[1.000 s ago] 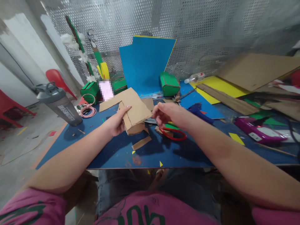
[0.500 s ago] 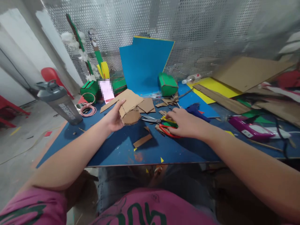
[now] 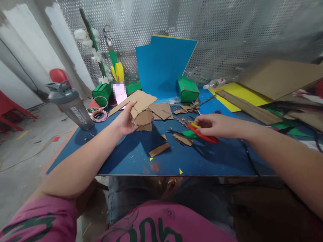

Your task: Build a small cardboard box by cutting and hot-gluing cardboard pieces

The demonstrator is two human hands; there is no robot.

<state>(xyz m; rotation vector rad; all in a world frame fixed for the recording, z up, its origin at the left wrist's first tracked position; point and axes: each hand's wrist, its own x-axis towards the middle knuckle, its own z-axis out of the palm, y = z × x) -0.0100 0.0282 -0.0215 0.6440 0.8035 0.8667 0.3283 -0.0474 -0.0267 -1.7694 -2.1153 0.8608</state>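
Observation:
My left hand [image 3: 128, 119] is closed on several cut pieces of cardboard [image 3: 142, 102], thumb on top, above the left middle of the table. A small rounded piece [image 3: 144, 118] juts out at the lower edge of this stack. My right hand [image 3: 209, 125] grips scissors with red and yellow handles [image 3: 202, 133]; their blades point left toward the cardboard and look parted, though blurred. Below the scissors lie a green scrap [image 3: 189, 134] and a torn cardboard strip [image 3: 183, 139]. Flat cardboard pieces [image 3: 161, 111] rest behind my left hand.
A grey shaker bottle [image 3: 75, 109] and a coiled pink cable [image 3: 99, 115] stand at the left. Green boxes [image 3: 188, 90] and a blue board [image 3: 165, 65] line the back. Yellow sheet [image 3: 232, 95] and large cardboard [image 3: 280, 79] lie right. Small scraps [image 3: 159, 150] dot the front.
My right hand has lifted the scissors off the table and drawn them slightly right, away from the cardboard. My left hand still holds its stack. The whole view has shifted a little.

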